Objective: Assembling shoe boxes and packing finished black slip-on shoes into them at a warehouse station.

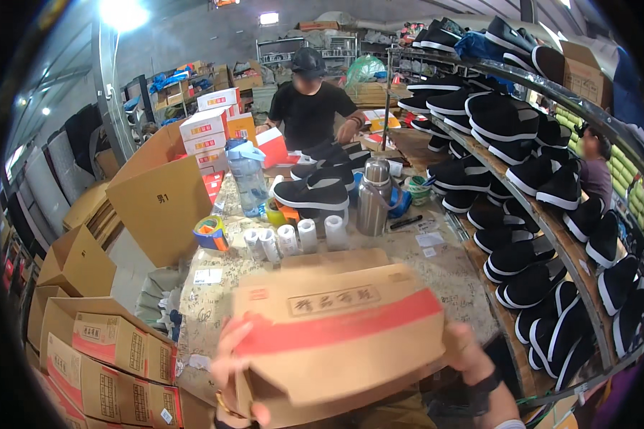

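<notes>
A brown cardboard shoebox (350, 322) with a red stripe is held up over the near part of the table, blurred by motion. Its lid panel faces up and looks partly unfolded. My left hand (230, 361) grips the box at its left side, fingers bent around the cardboard edge. At the right end, my right hand (469, 354) holds the box by its side, some fingers hidden behind it. Just beyond the box, white label rolls (288, 239) stand in a row on the table (215, 304).
A steel thermos (374, 196), a water jug (246, 179), a tape roll (210, 233) and black shoes (315, 189) stand farther back. Racks of black shoes (515, 261) line the right. Packed shoeboxes (100, 357) fill a carton at left. A co-worker (308, 107) stands across the table.
</notes>
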A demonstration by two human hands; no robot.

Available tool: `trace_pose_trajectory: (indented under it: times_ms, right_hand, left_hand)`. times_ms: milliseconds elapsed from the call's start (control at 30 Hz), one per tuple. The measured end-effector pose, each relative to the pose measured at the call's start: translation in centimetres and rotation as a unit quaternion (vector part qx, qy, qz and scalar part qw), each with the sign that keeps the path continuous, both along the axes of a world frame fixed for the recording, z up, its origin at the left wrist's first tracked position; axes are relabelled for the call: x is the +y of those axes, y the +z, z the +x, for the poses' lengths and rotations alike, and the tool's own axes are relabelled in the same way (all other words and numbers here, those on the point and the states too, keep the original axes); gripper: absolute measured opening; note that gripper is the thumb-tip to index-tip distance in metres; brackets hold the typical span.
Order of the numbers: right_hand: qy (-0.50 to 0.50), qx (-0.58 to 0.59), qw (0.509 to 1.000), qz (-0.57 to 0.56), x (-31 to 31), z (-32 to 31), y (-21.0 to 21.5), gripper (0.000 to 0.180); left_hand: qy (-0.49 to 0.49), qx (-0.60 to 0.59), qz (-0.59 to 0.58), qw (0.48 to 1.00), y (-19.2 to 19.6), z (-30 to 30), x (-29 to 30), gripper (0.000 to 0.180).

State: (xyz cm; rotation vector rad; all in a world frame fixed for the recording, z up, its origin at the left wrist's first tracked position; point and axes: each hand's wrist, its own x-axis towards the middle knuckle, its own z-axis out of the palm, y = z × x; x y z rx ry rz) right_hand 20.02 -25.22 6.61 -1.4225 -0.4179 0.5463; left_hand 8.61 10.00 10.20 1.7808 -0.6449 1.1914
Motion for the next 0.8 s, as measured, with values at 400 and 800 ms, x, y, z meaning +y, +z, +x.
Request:
trace_pose_trajectory:
  times_ms: [400, 800]
  right_hand:
    - [-0.056, -0.474, 0.792, -0.381, 14.3, 3.7, 4.5, 0.024]
    - [-0.335, -0.469, 0.811, -0.096, 7.9, 9.6, 0.4, 0.027]
  left_hand:
    - [-0.094, 0.433, -0.283, 0.851, -2.2, 4.4, 6.8, 0.045]
    - [0.208, 0.382, 0.025, 0.9, -2.7, 5.9, 2.6, 0.1]
